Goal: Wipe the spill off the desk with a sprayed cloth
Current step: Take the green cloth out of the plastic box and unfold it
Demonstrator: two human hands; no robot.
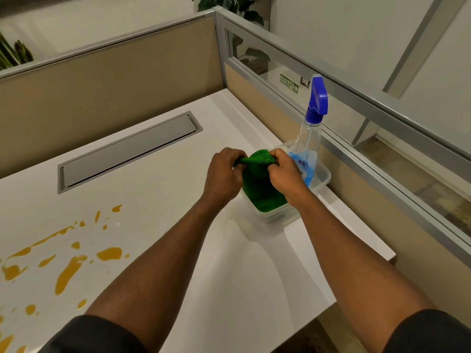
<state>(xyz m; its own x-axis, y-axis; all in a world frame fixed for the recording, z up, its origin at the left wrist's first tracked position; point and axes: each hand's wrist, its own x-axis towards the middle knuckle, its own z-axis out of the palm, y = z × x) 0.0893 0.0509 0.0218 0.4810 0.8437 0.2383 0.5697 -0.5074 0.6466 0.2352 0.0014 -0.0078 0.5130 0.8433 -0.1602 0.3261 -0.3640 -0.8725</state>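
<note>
While the white table (158, 225) carries the orange spill (68, 266) well left of my hands, I see the left hand (224, 174) and right hand (283, 171) both pinching the green cloth (257, 179) above a clear tub (323, 174), spray bottle (309, 138) just beyond

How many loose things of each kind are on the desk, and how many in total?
Green cloth: 1, held by both hands, left hand and right hand
Spray bottle: 1
Clear plastic container: 1
Total: 3
</note>
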